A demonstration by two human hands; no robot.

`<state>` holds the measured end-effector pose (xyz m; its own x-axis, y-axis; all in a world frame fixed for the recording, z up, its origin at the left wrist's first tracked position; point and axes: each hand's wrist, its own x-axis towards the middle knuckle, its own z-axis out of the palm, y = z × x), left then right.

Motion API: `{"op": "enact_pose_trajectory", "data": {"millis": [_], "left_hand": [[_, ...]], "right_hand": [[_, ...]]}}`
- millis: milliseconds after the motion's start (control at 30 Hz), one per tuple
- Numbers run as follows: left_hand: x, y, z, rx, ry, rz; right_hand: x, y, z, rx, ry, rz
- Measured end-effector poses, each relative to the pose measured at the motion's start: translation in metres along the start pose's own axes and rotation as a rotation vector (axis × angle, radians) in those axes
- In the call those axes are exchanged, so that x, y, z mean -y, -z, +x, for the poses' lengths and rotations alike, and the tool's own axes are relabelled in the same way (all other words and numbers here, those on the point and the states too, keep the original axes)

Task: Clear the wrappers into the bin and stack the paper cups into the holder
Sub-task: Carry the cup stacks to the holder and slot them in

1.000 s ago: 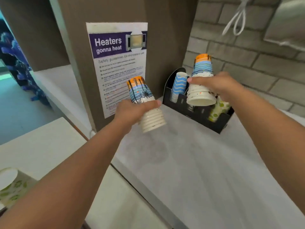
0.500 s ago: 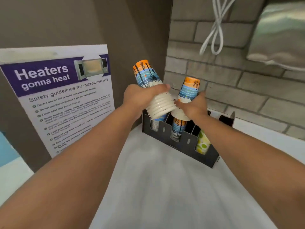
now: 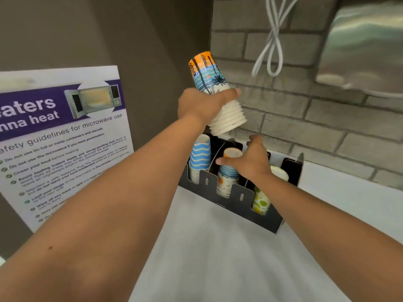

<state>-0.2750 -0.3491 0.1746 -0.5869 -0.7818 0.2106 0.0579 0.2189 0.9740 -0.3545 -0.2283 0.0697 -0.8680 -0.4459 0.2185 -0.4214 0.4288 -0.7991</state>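
My left hand (image 3: 196, 105) grips an upside-down stack of palm-tree paper cups (image 3: 209, 77), tilted and held just above the left end of the black cup holder (image 3: 239, 197). My right hand (image 3: 250, 164) hovers over the holder's middle slot with fingers spread. Its thumb is beside the orange-and-blue cup stack (image 3: 226, 182) that stands in that slot. A blue wavy stack (image 3: 199, 158) fills the left slot and a green-dotted stack (image 3: 260, 201) the right one, partly hidden by my right wrist. No wrappers are in view.
The holder stands on a white counter (image 3: 218, 258) against a grey brick wall. A microwave safety poster (image 3: 65, 138) hangs on the brown panel to the left. A looped white cable (image 3: 272, 40) and a metal dispenser (image 3: 366, 44) hang above on the right.
My right hand lowered its orange-and-blue stack into the middle slot and loosened its grip. My left hand lifted the palm-tree stack higher over the holder. The view moved closer.
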Motion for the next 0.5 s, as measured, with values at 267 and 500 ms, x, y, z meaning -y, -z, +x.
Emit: {"op": "enact_pose_trajectory", "data": {"millis": [267, 500], "left_hand": [[0.058, -0.042, -0.015, 0.076, -0.24, 0.268], [0.108, -0.051, -0.045, 0.271, -0.17, 0.369]], "right_hand": [[-0.015, 0.042, -0.021, 0.127, 0.096, 0.011], [-0.022, 0.056, -0.037, 0.108, 0.143, 0.039]]}}
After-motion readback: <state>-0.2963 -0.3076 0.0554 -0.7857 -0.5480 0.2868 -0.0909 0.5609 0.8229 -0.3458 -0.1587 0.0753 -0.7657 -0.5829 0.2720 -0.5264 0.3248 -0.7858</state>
